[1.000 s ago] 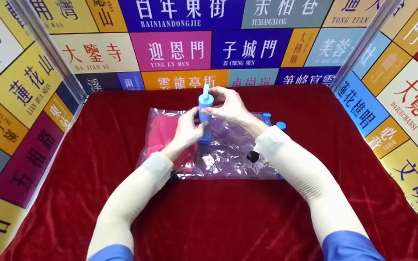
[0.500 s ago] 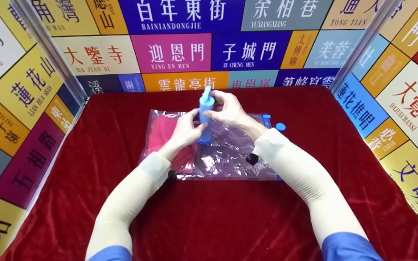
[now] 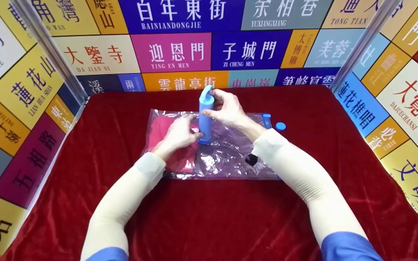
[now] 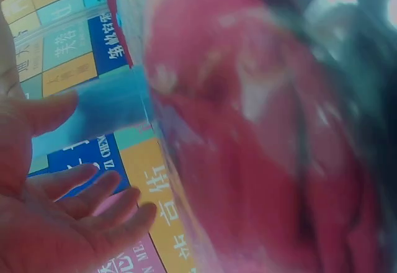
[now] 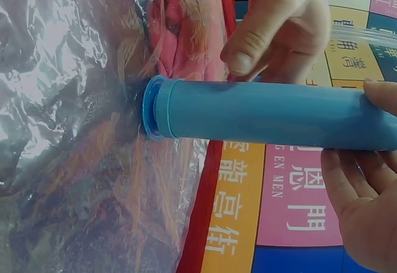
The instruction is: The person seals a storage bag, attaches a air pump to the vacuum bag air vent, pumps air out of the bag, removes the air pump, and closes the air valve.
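A blue hand pump (image 3: 205,121) stands nearly upright on a clear plastic storage bag (image 3: 227,163). Its foot (image 5: 154,108) meets a round blue fitting on the bag. My right hand (image 3: 229,108) grips the pump near its top, just below the handle (image 3: 206,93). Beside the lower barrel is my left hand (image 3: 180,132), fingers loosely spread in the left wrist view; whether its thumb (image 4: 56,111) touches the barrel I cannot tell. Folded pink cloth (image 3: 162,128) lies inside the bag's left part, partly behind my left hand.
A blue slider (image 3: 266,117) sits at the bag's right edge. Beside it on the dark red cloth-covered table (image 3: 223,217) lies a round blue cap (image 3: 280,126). A small black object (image 3: 251,159) shows near my right wrist. Printed panels (image 3: 174,50) wall the table's back and sides.
My left hand has let go of the pump's barrel and moved down and left, its fingers loosening. The right hand keeps its grip near the top, and the pump's handle has turned slightly.
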The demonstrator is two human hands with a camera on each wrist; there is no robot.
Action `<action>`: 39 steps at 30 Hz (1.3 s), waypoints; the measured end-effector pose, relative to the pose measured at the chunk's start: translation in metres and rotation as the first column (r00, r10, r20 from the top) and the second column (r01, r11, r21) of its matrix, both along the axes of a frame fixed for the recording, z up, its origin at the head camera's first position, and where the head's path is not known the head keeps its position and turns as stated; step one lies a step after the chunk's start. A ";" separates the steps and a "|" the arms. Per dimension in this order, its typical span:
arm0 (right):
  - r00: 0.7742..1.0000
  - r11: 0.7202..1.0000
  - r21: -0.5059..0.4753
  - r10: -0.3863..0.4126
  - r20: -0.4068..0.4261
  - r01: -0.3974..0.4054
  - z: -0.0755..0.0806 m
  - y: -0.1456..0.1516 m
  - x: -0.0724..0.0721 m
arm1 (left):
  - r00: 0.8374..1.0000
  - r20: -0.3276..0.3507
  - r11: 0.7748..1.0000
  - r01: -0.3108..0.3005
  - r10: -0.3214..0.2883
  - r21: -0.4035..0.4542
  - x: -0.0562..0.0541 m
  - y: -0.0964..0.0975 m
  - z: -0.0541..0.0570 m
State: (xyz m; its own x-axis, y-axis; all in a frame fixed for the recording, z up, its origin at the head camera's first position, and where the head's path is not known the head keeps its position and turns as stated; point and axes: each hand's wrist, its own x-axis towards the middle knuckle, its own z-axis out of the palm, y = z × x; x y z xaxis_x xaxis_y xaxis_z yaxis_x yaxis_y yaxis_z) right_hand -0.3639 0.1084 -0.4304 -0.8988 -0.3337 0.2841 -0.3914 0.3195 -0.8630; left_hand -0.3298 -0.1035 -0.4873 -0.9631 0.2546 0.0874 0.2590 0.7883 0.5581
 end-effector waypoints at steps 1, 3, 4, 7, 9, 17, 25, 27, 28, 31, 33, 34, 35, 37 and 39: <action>1.000 1.000 0.000 0.000 -0.001 0.000 0.000 0.000 0.000 | 1.000 0.017 1.000 -0.005 0.006 -0.030 0.001 -0.001 -0.001; 1.000 1.000 0.005 -0.004 -0.005 0.004 0.000 0.000 0.000 | 0.999 0.049 0.996 -0.007 0.011 -0.086 0.002 -0.004 -0.002; 1.000 1.000 0.009 -0.005 -0.008 0.005 0.000 0.000 0.000 | 0.998 0.065 0.993 -0.005 0.013 -0.116 0.002 -0.005 -0.002; 1.000 1.000 0.022 -0.013 -0.016 0.013 0.000 0.000 0.001 | 0.994 0.109 0.980 0.013 0.009 -0.199 0.003 -0.009 -0.004; 1.000 0.999 0.031 -0.020 -0.020 0.020 0.001 0.000 0.002 | 0.990 0.139 0.967 0.035 0.001 -0.252 0.002 -0.011 -0.004; 0.999 0.998 0.045 -0.030 -0.022 0.031 0.000 -0.002 0.003 | 0.968 0.251 0.926 0.119 -0.027 -0.358 -0.018 -0.020 -0.032; 0.999 0.998 0.044 -0.042 -0.029 0.044 0.000 -0.004 0.004 | 0.967 0.252 0.906 0.135 -0.033 -0.401 0.000 -0.016 -0.013; 0.998 0.997 0.053 -0.059 -0.032 0.061 -0.001 -0.004 0.004 | 0.969 0.245 0.902 0.134 -0.033 -0.409 0.002 -0.016 -0.012; 0.997 0.996 0.062 -0.069 -0.035 0.071 -0.002 -0.005 0.004 | 0.970 0.242 0.899 0.133 -0.031 -0.417 0.002 -0.015 -0.012; 0.993 0.989 0.103 -0.099 -0.058 0.104 -0.004 -0.006 0.003 | 0.970 0.241 0.896 0.115 -0.009 -0.430 0.003 -0.015 -0.011; 0.990 0.984 0.130 -0.116 -0.076 0.125 -0.004 -0.007 0.002 | 0.970 0.244 0.897 0.102 0.007 -0.431 0.002 -0.014 -0.010; 0.989 0.981 0.139 -0.123 -0.081 0.133 -0.004 -0.008 0.001 | 0.969 0.247 0.896 0.098 0.013 -0.432 0.002 -0.014 -0.010; 0.988 0.979 0.146 -0.130 -0.084 0.141 -0.005 -0.008 0.001 | 0.968 0.249 0.896 0.095 0.018 -0.433 0.002 -0.014 -0.009; 0.986 0.977 0.151 -0.141 -0.085 0.153 -0.006 -0.009 0.000 | 0.967 0.255 0.896 0.095 0.021 -0.434 0.002 -0.013 -0.009; 0.985 0.975 0.151 -0.150 -0.087 0.162 -0.007 -0.010 0.000 | 0.966 0.257 0.894 0.097 0.021 -0.437 0.001 -0.013 -0.009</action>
State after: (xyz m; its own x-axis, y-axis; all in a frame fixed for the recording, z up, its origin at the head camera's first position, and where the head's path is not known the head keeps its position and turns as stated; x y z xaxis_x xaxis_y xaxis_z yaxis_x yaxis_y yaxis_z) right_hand -0.3642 0.0983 -0.4374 -0.9217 -0.2367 0.3074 -0.3872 0.5107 -0.7677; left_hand -0.3284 -0.1161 -0.4959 -0.9268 0.2460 -0.2839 0.1926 0.9600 0.2031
